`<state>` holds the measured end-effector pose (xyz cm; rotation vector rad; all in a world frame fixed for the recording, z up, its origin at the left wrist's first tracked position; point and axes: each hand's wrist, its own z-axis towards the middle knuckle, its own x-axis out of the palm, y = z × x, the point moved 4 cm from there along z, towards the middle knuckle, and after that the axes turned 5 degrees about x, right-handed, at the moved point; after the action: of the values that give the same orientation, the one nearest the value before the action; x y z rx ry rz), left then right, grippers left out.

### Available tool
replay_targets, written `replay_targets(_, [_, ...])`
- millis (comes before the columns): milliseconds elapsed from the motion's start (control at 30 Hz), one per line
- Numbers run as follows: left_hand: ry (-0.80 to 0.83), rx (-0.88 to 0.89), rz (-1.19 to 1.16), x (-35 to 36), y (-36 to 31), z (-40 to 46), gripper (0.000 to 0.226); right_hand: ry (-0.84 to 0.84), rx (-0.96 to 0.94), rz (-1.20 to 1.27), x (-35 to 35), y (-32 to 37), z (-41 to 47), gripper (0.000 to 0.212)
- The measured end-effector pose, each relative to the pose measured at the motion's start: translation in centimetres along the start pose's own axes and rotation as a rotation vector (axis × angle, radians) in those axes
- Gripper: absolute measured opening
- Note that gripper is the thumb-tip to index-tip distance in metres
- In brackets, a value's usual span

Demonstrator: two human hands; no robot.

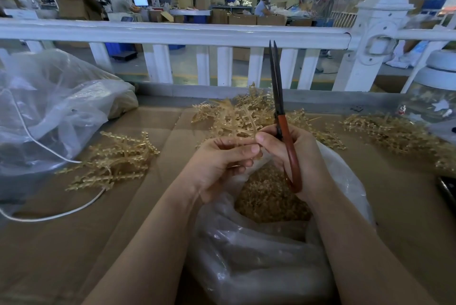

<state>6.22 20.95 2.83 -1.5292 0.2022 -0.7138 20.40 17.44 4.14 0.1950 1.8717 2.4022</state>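
— What is the left hand doing?

— Its fingers are curled, and with the thumb they pinch a amber plastic sprig. The sprig is held up above the counter, just over the open bag of small cut pieces.

— And the right hand?

— Its fingers are clamped on the red handle of the scissors. The thumb tip also touches the sprig, right beside the left thumb.

— How do the scissors stand?

— Nearly upright, with the dark blades pointing away from the person. The blades are almost together, with only a thin gap at the tips.

— What else lies on the counter?

— There is a loose pile of the same sprigs to the left and another heap to the right. A large clear sack sits at the far left, with a white cord running from it. Behind everything runs a white railing.
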Motion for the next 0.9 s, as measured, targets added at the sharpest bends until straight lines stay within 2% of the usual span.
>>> replay_targets(133, [-0.066, 0.057, -0.065, -0.2, -0.4, 0.1, 0.021, -0.062, 0.045, 0.002, -0.3, 0.0, 0.1, 0.034])
replay_targets(233, [-0.123, 0.083, -0.125, -0.3, -0.6, 0.2, 0.014, -0.124, 0.04, -0.091, -0.8, -0.2, 0.3, 0.041])
replay_targets(367, [-0.191, 0.099, -0.168, -0.6, -0.6, 0.3, 0.008, -0.104, 0.037, -0.163, -0.9, -0.5, 0.3, 0.053])
replay_targets(500, [-0.22, 0.09, -0.18, -0.8, -0.6, 0.3, 0.016, -0.071, 0.018, -0.15, -0.7, -0.3, 0.2, 0.04])
replay_targets(600, [-0.203, 0.109, -0.168, -0.8, -0.6, 0.3, 0.011, -0.075, 0.028, -0.131, -0.8, -0.3, 0.1, 0.049])
replay_targets(667, [-0.198, 0.163, -0.118, -0.6, -0.6, 0.3, 0.009, -0.086, 0.041, -0.109, -0.8, -0.4, 0.1, 0.059])
replay_targets(733, [-0.245, 0.27, 0.015, -0.8, -1.0, 0.4, 0.014, -0.077, 0.07, -0.065, -0.8, -0.4, 0.0, 0.048])
replay_targets(833, [-0.276, 0.507, 0.338, -0.8, -2.0, -0.1, 0.014, -0.001, 0.103, -0.031, -0.7, -0.6, 0.1, 0.045])
replay_targets(900, [-0.23, 0.668, 0.455, -0.5, -2.5, -0.8, 0.028, 0.043, 0.123, -0.047, -0.5, -0.6, 0.1, 0.046])
